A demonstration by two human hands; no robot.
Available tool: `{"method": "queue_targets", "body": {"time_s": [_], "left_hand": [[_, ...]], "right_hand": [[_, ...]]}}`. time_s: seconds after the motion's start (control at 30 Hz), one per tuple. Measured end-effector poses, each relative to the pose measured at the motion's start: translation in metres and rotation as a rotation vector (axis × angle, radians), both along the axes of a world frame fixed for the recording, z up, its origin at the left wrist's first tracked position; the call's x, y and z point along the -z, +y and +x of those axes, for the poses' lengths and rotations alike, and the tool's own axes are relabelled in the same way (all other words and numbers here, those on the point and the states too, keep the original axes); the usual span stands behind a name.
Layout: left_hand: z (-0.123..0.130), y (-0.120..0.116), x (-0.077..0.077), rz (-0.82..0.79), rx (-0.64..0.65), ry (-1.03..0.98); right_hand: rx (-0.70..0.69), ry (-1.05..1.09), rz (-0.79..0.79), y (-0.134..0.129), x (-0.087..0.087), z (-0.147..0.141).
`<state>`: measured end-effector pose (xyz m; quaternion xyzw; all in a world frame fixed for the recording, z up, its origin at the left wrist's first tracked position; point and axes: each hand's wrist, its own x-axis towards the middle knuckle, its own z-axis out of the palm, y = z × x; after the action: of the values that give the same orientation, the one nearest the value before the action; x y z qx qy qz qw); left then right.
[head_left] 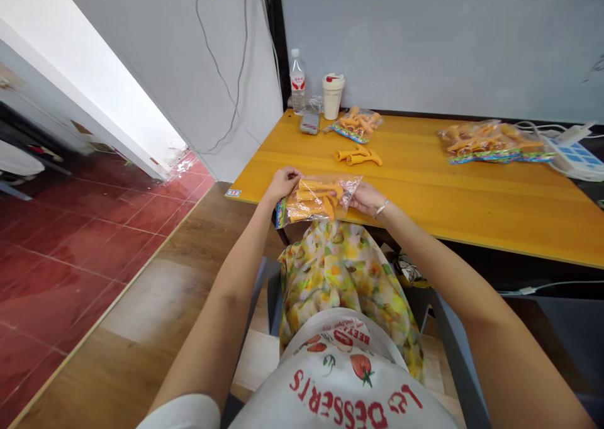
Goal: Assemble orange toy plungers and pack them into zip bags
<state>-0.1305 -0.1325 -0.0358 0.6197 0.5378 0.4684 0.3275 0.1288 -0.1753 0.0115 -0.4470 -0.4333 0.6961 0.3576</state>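
A clear plastic bag (314, 200) with several orange hammer-shaped pieces inside is held at the table's front edge, its colourful header toward the left. My left hand (284, 183) is closed on the bag's left end, near the header. At the other end, my right hand (362, 199) reaches to the bag's open-looking side, with its fingers partly behind or inside the film and closed around it. Two loose orange pieces (357, 156) lie on the table just beyond the bag.
On the yellow table (425, 196), a filled bag (357, 124) lies at the back, near a white cup (333, 95), a water bottle (297, 82) and a small grey box (309, 122). More filled bags (493, 142) and a white-blue tray (578, 152) are at the right.
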Motion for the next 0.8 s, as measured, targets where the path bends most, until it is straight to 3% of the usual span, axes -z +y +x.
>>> {"method": "queue_targets", "body": {"time_s": [0.17,0.33,0.57,0.73,0.8], "left_hand": [[-0.003,0.002,0.004,0.007,0.019,0.0],[-0.005,0.005,0.006,0.107,-0.044,0.026],[-0.001,0.002,0.001,0.026,-0.06,-0.056],[-0.001,0.002,0.001,0.025,-0.071,-0.057],[-0.001,0.001,0.001,0.023,-0.068,-0.05]], "right_hand": [[0.045,-0.023,0.146,0.009,0.006,-0.006],[0.026,-0.162,0.405,0.021,0.012,-0.002],[0.174,-0.238,0.51,0.04,0.028,0.013],[0.367,-0.54,0.617,0.075,0.031,0.038],[0.341,-0.774,0.708,0.088,0.027,0.044]]}}
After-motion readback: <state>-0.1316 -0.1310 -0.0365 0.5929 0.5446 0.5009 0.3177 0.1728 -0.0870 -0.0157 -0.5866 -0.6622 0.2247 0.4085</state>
